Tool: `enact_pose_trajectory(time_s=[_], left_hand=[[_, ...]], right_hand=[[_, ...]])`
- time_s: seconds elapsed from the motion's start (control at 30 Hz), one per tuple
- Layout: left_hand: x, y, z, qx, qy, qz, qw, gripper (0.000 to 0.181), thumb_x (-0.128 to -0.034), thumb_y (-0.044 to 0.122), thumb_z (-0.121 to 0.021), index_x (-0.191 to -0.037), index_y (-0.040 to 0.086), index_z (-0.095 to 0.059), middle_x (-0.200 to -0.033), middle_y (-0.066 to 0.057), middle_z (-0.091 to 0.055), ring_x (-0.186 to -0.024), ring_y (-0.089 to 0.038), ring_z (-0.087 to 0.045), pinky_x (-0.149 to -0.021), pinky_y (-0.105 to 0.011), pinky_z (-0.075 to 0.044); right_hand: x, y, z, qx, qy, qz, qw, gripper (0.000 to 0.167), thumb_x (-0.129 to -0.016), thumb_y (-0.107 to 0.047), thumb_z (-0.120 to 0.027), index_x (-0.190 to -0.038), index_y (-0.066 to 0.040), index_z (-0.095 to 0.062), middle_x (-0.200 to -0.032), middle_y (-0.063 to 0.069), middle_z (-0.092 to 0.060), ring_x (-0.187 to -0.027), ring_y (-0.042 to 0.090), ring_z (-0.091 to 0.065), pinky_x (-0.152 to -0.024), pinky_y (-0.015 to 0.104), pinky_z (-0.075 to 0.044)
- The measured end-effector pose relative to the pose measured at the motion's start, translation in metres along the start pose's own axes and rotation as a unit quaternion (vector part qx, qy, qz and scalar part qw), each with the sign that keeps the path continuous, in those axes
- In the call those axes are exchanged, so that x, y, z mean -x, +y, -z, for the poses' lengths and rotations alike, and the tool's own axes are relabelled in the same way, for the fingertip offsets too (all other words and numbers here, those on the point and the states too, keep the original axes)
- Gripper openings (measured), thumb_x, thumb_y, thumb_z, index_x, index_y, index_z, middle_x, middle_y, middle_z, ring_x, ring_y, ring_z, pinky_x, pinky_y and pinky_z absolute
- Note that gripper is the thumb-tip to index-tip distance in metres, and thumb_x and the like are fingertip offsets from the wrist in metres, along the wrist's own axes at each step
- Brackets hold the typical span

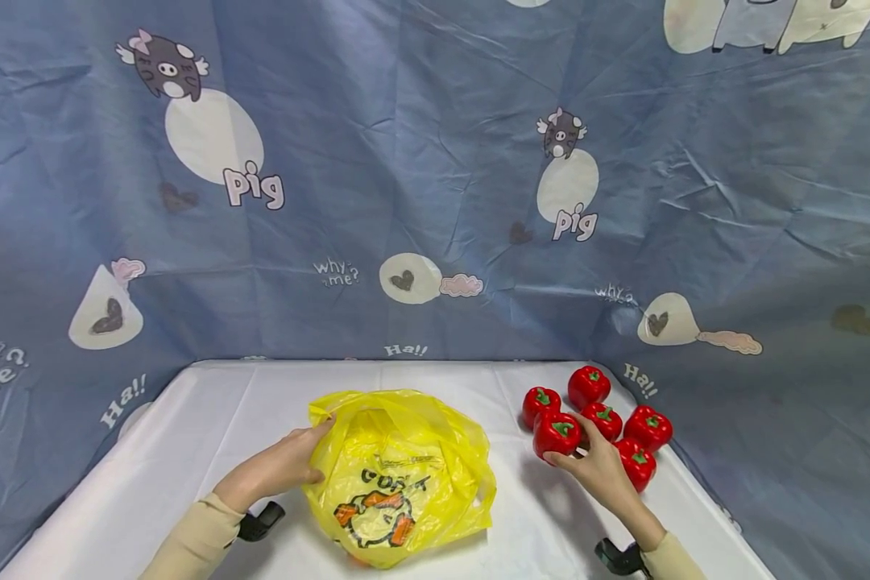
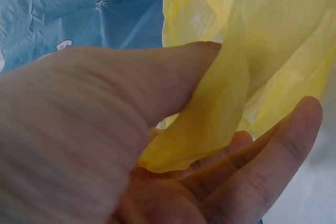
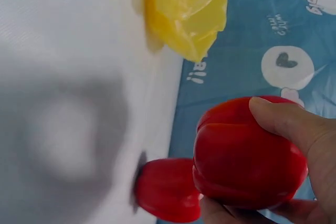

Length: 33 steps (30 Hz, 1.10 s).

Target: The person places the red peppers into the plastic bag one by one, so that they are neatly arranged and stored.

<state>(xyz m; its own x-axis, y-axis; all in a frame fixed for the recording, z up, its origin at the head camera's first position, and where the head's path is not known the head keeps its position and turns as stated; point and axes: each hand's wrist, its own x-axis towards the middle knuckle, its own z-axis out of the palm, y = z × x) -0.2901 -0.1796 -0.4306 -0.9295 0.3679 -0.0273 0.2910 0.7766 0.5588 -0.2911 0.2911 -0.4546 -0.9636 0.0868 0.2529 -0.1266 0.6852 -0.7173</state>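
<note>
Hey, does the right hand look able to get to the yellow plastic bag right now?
Probably yes. The right hand holds a red bell pepper, but in the head view only white table surface shows between that pepper and the yellow plastic bag, whose edge the left hand grips.

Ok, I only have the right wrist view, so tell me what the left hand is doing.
Observer: The left hand holds the yellow bag at its rim.
Operator: Count the peppers besides the one in the right hand.
Observer: Five other red peppers show in the head view.
Operator: Now give me something on the held one that I can't see.
Observer: The held pepper has a green stem, visible from the head camera.
</note>
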Motion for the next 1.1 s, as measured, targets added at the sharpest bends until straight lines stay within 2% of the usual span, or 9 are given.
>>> enact_pose_trajectory(time_s=[0.23,0.4,0.53,0.73,0.83,1.1], left_hand=[[0.0,0.002,0.0,0.001,-0.005,0.009,0.9999,0.086,-0.0747,-0.003,-0.077,-0.147,-0.01,-0.029,-0.141,-0.034,-0.043,-0.125,-0.045,-0.047,-0.09,-0.046,-0.049],[0.0,0.003,0.001,-0.001,-0.004,0.009,1.0,0.087,-0.0752,-0.002,-0.077,-0.147,-0.009,-0.028,-0.139,-0.034,-0.045,-0.123,-0.045,-0.05,-0.087,-0.045,-0.05],[-0.001,0.003,0.0,-0.005,-0.008,0.011,0.9999,0.088,-0.0757,-0.001,-0.077,-0.148,-0.008,-0.027,-0.138,-0.034,-0.046,-0.123,-0.045,-0.049,-0.086,-0.044,-0.05],[-0.001,0.002,-0.001,-0.007,-0.006,0.009,0.9999,0.087,-0.0756,-0.002,-0.077,-0.147,-0.009,-0.028,-0.137,-0.034,-0.047,-0.122,-0.045,-0.05,-0.088,-0.046,-0.05],[0.0,0.002,-0.001,-0.002,-0.004,0.01,0.9999,0.087,-0.0755,-0.003,-0.076,-0.147,-0.009,-0.028,-0.137,-0.034,-0.047,-0.122,-0.045,-0.05,-0.09,-0.047,-0.05],[0.0,0.003,-0.002,0.002,0.006,0.014,0.9999,0.085,-0.0735,-0.006,-0.076,-0.146,-0.009,-0.031,-0.141,-0.033,-0.044,-0.123,-0.042,-0.05,-0.084,-0.042,-0.049]], right_hand=[[-0.004,-0.014,-0.005,0.019,-0.022,0.013,0.9995,0.09,-0.07,-0.036,-0.085,-0.142,-0.005,-0.041,-0.126,0.023,-0.06,-0.108,0.038,-0.062,-0.086,0.045,-0.054],[-0.008,-0.024,-0.01,-0.01,-0.032,0.019,0.9993,0.09,-0.069,-0.035,-0.086,-0.142,-0.007,-0.042,-0.13,0.021,-0.058,-0.109,0.038,-0.063,-0.085,0.044,-0.055],[-0.012,-0.034,-0.014,-0.029,-0.03,0.041,0.9983,0.09,-0.068,-0.034,-0.087,-0.143,-0.009,-0.043,-0.134,0.019,-0.056,-0.109,0.037,-0.063,-0.085,0.043,-0.054],[-0.017,-0.05,-0.021,-0.033,-0.035,0.075,0.996,0.085,-0.066,-0.033,-0.088,-0.139,-0.014,-0.049,-0.128,0.015,-0.06,-0.106,0.031,-0.064,-0.084,0.039,-0.055],[-0.019,-0.059,-0.025,-0.041,-0.046,0.078,0.995,0.084,-0.066,-0.033,-0.089,-0.138,-0.016,-0.049,-0.127,0.013,-0.06,-0.105,0.028,-0.065,-0.084,0.037,-0.055],[-0.021,-0.082,-0.038,-0.068,-0.067,0.082,0.9921,0.083,-0.067,-0.031,-0.088,-0.14,-0.02,-0.049,-0.13,0.01,-0.06,-0.106,0.027,-0.065,-0.086,0.04,-0.054]])
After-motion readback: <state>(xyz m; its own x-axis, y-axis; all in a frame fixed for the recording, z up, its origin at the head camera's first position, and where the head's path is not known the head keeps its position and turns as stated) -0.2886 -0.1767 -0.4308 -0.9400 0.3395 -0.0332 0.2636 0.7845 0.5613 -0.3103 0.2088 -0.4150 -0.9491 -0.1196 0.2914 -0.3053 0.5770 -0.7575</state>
